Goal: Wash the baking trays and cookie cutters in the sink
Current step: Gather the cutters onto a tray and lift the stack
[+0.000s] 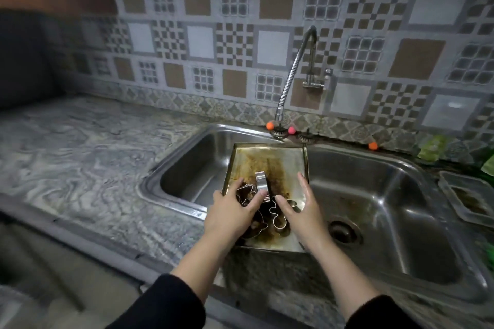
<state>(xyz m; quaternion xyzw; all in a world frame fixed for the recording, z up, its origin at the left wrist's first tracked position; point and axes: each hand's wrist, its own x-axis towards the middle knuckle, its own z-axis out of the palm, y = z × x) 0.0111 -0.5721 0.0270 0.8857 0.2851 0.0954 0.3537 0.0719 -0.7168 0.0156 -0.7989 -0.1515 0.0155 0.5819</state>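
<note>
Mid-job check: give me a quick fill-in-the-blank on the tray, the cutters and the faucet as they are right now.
1. The stained baking tray rests across the divider between the two sink ____.
2. The cookie cutters lie on the ____.
3. The faucet is mounted on the ____ wall.

Missing words: basins; tray; tiled

Baking tray point(270, 160): square metal tray with a raised rim, streaked with brown baked-on grime, lying across the divider between the two bowls of the sink point(401, 195).
Cookie cutters point(278, 218): several thin shiny metal outlines, one figure-shaped, clustered on the near half of the tray.
Curved cutter point(261, 181): upright among them.
</note>
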